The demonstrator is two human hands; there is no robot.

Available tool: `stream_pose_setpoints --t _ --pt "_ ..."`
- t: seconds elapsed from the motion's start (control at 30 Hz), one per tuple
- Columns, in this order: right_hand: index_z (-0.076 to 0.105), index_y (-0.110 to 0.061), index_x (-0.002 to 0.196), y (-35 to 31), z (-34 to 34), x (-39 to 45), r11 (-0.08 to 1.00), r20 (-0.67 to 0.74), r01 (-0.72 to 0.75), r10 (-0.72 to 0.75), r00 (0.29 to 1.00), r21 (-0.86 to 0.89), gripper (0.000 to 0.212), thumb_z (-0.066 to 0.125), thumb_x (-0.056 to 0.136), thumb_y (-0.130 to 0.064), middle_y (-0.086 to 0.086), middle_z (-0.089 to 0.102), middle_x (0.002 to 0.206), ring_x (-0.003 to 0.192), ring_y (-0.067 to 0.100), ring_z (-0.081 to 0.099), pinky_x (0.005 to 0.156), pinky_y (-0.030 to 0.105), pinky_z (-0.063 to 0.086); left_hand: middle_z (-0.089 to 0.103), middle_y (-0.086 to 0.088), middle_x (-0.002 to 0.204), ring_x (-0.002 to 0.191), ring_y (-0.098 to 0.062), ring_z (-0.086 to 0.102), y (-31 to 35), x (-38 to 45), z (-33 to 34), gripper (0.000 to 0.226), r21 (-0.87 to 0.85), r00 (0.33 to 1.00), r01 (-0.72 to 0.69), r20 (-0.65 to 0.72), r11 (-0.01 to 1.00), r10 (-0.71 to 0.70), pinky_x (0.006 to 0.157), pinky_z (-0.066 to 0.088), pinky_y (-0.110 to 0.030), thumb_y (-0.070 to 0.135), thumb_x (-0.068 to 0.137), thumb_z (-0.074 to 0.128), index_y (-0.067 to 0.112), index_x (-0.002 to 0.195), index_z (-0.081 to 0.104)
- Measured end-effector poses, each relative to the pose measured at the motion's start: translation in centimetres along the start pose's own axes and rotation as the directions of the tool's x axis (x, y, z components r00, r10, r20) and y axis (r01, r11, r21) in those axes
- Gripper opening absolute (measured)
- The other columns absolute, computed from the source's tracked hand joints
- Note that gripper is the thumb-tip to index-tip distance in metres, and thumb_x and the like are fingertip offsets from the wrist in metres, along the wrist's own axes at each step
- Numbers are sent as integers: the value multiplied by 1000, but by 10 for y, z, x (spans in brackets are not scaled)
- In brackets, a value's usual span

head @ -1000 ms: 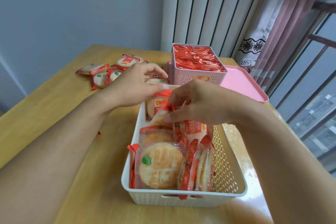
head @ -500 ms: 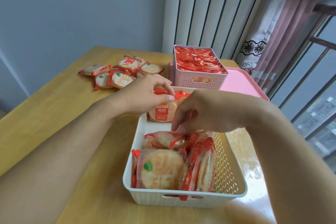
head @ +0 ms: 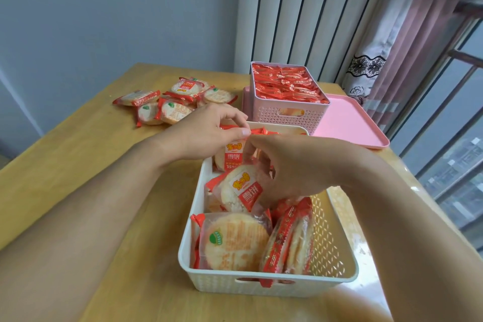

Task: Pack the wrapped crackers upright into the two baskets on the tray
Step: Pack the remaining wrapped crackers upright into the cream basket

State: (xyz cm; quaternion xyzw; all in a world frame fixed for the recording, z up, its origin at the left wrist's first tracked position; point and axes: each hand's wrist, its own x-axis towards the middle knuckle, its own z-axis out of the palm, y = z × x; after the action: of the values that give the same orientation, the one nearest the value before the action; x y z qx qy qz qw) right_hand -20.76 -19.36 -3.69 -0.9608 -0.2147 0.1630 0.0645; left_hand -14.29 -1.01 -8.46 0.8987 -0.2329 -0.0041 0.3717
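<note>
Nearest the camera on the wooden table [head: 78, 165]: white perforated basket [head: 329, 251], part filled with wrapped rice crackers. Front row: one cracker [head: 235, 243] face-on, two more packets [head: 290, 240] on edge beside it, leaning.

Left hand [head: 206, 133]: thumb and forefinger pinch the red top seam of an upright cracker [head: 231, 157] at the basket's far end. Half a second ago the hand sat at that same packet; it is little changed.

Right hand [head: 290, 167]: fingers curled round a tilted cracker [head: 240, 191], label facing the camera, mid-basket. Earlier this packet lay flatter and lower among the others; it is now raised and turned toward upright.

Behind: pink perforated basket [head: 287, 112], packed full with red-edged packets standing on end, set on the left part of a pink tray [head: 350, 125]. The white basket stands on the table, in front of the tray.

Far left of the table: loose pile of wrapped crackers [head: 172, 102], lying flat and overlapping, same spot as before.
</note>
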Motion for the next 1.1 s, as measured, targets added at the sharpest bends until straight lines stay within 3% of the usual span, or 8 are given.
stream_pose_setpoints --t 0.13,0.2,0.33,0.5,0.63,0.73,0.9,1.1 --pt "47 -30 92 5 -6 1 985 -264 -47 90 960 166 55 91 64 -46 -11 58 85 70 8 54 54 29 40 73 -2 113 111 -20 65 0 3 -3 43 -106 997 -18 -73 994 10 103 47 -38 48 102 50 17 89 75" --pt "49 -28 94 7 -5 5 979 -342 -66 129 931 190 49 90 69 -41 -13 56 89 74 8 53 58 25 42 72 -4 115 113 -18 63 2 3 -6 50 -119 995 -3 -98 993 -9 99 43 -24 49 104 43 14 91 75" --pt "62 -29 107 8 8 16 980 -297 -84 136 945 181 30 79 83 -32 -5 65 106 97 20 61 83 35 53 71 7 117 116 -7 61 7 0 -7 53 -129 998 20 -62 991 -29 103 40 -22 56 101 40 19 91 76" --pt "74 -31 111 16 4 13 987 -351 -92 133 927 130 21 71 91 -27 -6 73 104 96 18 64 83 31 53 70 15 109 106 0 63 12 -6 -7 53 -123 998 63 -17 990 -65 102 48 -33 74 76 56 31 104 69" --pt "78 -33 105 22 -1 8 989 -319 -91 125 939 117 19 70 92 -21 -11 71 103 83 11 59 67 24 44 60 22 117 95 7 59 11 -11 -9 72 86 980 110 159 990 -123 72 48 -13 49 64 91 44 122 49" --pt "77 -34 108 22 0 11 993 -338 -57 90 937 106 27 64 95 -15 -11 68 100 79 8 56 63 19 41 48 18 135 81 5 56 10 -9 -2 101 163 975 83 191 983 -114 51 42 -6 27 68 91 45 147 32" --pt "66 -39 119 28 -16 -9 992 -160 -3 23 987 125 49 58 91 0 -22 67 111 90 -6 63 83 27 56 32 9 159 146 -15 24 14 -8 11 107 272 988 96 89 957 -125 112 30 -30 45 73 85 37 158 21" --pt "62 -44 119 38 -23 -30 999 57 9 -11 998 40 48 77 85 -13 -24 68 109 103 -3 64 95 34 55 26 14 162 147 -16 24 16 -12 21 104 475 990 125 -6 871 -139 116 33 -42 21 74 81 38 158 21"
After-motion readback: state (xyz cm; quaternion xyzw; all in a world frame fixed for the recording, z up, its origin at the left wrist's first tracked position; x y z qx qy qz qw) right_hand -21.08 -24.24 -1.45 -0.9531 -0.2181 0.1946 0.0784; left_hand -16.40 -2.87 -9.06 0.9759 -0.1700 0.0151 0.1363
